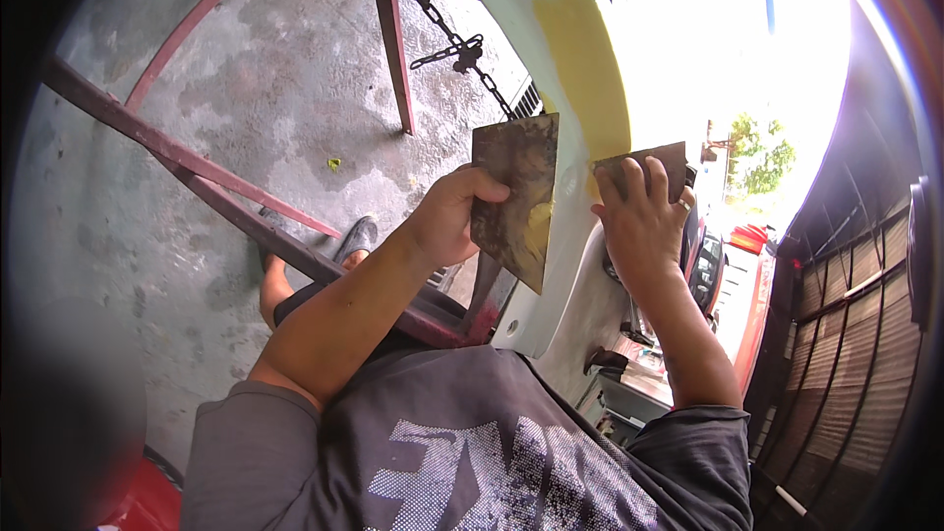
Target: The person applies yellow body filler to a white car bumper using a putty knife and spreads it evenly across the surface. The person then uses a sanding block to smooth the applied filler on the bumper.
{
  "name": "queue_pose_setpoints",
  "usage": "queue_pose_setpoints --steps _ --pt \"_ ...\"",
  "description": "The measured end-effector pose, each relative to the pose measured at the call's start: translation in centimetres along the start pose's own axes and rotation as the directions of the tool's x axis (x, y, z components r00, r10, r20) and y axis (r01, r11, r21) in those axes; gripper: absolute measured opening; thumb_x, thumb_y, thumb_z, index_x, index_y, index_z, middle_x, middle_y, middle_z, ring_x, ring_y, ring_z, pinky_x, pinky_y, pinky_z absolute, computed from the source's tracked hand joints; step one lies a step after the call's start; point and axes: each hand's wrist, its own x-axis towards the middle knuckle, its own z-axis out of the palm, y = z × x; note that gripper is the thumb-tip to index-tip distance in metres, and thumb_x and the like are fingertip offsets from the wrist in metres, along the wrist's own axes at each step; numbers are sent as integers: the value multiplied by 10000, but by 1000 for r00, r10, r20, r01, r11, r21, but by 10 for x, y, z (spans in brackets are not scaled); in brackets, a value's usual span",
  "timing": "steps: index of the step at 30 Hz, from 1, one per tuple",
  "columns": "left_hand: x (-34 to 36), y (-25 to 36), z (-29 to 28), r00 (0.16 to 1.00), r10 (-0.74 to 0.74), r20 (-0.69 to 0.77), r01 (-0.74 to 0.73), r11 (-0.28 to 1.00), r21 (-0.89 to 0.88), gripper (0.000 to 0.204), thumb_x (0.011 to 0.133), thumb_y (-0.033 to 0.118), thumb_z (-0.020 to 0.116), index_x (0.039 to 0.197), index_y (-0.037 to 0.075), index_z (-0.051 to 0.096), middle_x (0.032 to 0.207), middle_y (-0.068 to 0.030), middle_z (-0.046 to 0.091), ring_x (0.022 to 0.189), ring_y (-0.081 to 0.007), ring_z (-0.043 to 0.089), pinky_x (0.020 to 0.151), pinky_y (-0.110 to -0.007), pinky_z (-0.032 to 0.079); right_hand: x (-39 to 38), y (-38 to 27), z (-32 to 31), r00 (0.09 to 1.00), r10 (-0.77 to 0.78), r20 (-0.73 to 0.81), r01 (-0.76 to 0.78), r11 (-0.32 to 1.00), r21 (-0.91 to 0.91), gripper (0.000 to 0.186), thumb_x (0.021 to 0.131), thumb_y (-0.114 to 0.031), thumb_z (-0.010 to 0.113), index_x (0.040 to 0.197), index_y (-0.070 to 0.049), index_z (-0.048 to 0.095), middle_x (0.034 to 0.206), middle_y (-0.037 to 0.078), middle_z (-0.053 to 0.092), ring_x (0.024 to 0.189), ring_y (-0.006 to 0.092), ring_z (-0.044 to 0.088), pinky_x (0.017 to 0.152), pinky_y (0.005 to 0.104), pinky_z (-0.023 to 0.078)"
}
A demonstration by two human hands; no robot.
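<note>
My left hand (457, 211) grips a stained, rectangular putty board (513, 171) with a smear of yellow putty at its right edge, thumb on the face. To its right, my right hand (637, 221) holds a flat dark spreader (665, 162), fingers across its face, at the pale body panel (612, 59) beside a band of yellow filler (580, 69). A ring shows on one finger. The panel runs from the top down behind both tools; part of it is hidden by them.
A dark red metal stand (236, 197) surrounds the left of the panel, over concrete floor (177, 285). A chain (442, 34) hangs at the top. My sandaled feet are below. Vehicles (703, 265) stand at the right, beside a dark slatted structure (841, 334). A red object (143, 497) is lower left.
</note>
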Motion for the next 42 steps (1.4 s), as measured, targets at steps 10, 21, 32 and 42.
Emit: queue_pose_setpoints --steps 10,21,32,42 --pt "-2 0 4 998 -40 -44 44 994 102 926 874 185 571 1702 -110 278 1797 -234 319 1623 -299 400 1357 -430 299 -7 30 -37 971 -133 197 98 979 179 478 944 -289 837 1407 -249 729 1428 11 590 1456 307 474 1110 636 434" --pt "-3 3 0 1000 -27 -3 27 989 147 862 871 179 583 1658 -103 374 1645 -174 521 1506 -263 523 1293 -418 388 16 30 -52 985 -110 132 83 977 199 471 940 -255 837 1402 -265 745 1419 31 614 1438 304 501 1087 626 458" --pt "-6 5 7 1000 -21 -9 22 985 169 931 882 201 574 1704 -117 271 1772 -247 362 1623 -300 403 1344 -437 317 5 7 -28 964 -84 251 70 996 62 506 1000 -296 781 1490 -313 655 1483 43 547 1473 319 454 1096 728 419" --pt "-5 2 2 1000 -21 -6 22 987 160 939 874 205 531 1692 -150 239 1798 -273 286 1675 -343 308 1394 -447 207 -20 63 -67 967 -131 220 47 935 351 374 980 -247 798 1352 -215 788 1353 52 624 1390 311 513 1097 636 459"
